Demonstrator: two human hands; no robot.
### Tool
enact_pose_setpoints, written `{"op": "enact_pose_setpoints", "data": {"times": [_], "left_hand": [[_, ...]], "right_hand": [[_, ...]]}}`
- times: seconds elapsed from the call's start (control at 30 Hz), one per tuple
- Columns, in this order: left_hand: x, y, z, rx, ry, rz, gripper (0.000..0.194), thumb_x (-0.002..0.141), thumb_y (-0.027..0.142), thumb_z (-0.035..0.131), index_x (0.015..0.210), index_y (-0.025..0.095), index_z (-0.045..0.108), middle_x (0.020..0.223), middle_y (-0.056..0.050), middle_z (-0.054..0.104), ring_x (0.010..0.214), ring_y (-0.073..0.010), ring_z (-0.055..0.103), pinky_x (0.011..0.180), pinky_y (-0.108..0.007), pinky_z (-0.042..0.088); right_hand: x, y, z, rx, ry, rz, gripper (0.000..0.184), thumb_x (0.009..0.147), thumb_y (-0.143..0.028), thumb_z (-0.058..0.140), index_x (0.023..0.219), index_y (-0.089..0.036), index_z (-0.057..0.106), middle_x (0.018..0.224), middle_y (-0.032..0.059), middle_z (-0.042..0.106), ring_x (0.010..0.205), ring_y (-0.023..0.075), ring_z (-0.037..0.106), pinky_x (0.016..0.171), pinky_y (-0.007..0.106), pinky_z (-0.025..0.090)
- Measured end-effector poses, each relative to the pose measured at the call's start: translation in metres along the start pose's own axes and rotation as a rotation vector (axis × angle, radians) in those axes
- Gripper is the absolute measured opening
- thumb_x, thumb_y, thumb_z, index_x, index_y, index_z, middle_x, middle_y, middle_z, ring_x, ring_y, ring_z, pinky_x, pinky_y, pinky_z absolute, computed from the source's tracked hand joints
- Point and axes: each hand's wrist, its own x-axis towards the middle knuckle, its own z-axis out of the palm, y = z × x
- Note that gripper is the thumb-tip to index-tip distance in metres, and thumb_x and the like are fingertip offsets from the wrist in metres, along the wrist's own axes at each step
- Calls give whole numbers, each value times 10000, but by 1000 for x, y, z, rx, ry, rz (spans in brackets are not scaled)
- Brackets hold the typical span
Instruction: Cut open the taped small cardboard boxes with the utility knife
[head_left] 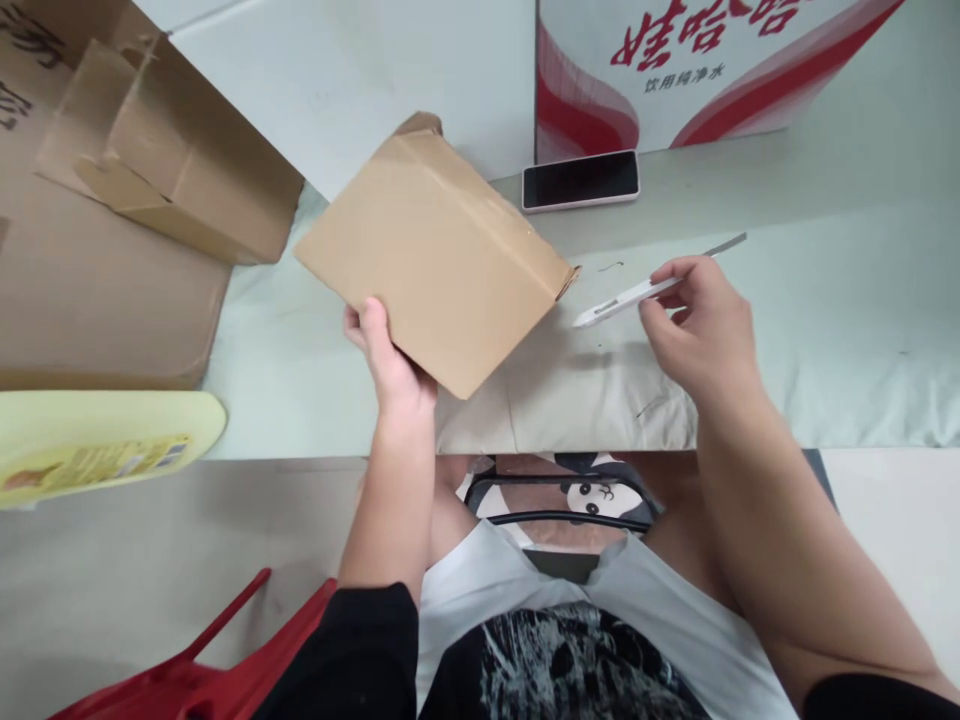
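Note:
My left hand [390,355] grips a brown piece of cardboard [442,260] by its lower left edge, thumb on top and fingers underneath. The cardboard is tilted above the table, with a folded strip along its upper right side and a torn-looking corner. To its right, my right hand [709,325] is closed round a slim white utility knife [634,297]. The knife's grey blade sticks out past my fingers toward the upper right, and its white pointed end faces the cardboard without touching it.
A phone [581,181] lies before a white and red carton [697,80]. Brown cardboard boxes [112,270] stand at the left, near a pale yellow bottle [105,440]. Small dark scraps lie on the pale green tablecloth [847,330]. A red stool [210,670] is lower left.

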Motion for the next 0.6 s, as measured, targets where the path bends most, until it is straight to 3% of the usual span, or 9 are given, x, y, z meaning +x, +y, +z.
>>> {"op": "enact_pose_setpoints", "data": {"times": [0.13,0.2,0.3,0.4,0.5,0.6], "left_hand": [[-2,-3,-1,58,53,134,712,778,661,783,1256,295,403,1389,-90,610,1401,-265,584,1143,-429,531],[-9,-1,2,134,-4,220,792,782,690,777,1317,309,334,1391,-98,589,1410,-274,573,1157,-440,515],[-25,3,12,263,-113,365,888,781,738,766,1403,357,259,1436,-102,534,1403,-287,564,1170,-475,499],[-39,5,23,344,-162,473,913,779,751,761,1448,396,251,1440,-101,499,1372,-297,557,1159,-511,498],[-42,4,28,381,-256,601,984,740,801,755,1499,403,271,1473,-103,445,1399,-325,510,1187,-554,459],[-37,-3,24,394,-399,785,1089,694,848,753,1557,400,261,1558,-95,377,1502,-371,402,1253,-586,364]], "right_hand": [[-3,1,5,422,26,-116,231,784,-153,566,980,-276,563,947,51,747,943,246,737,806,418,554],[-4,0,9,583,76,-198,244,810,-178,616,1008,-298,539,953,43,757,947,252,747,814,431,571],[-10,-7,15,637,104,-264,293,859,-328,728,1042,-333,499,951,-6,756,905,246,765,856,465,603],[-23,-17,19,611,-19,-316,339,896,-474,745,1067,-345,483,1127,-10,771,1113,251,764,991,495,600],[-35,-23,22,644,-164,-394,329,930,-478,726,1120,-355,487,1316,-14,740,1396,235,628,1197,518,487],[-35,-23,26,710,-213,-405,306,945,-467,710,1139,-379,490,1428,-34,683,1451,215,573,1219,484,470]]}}
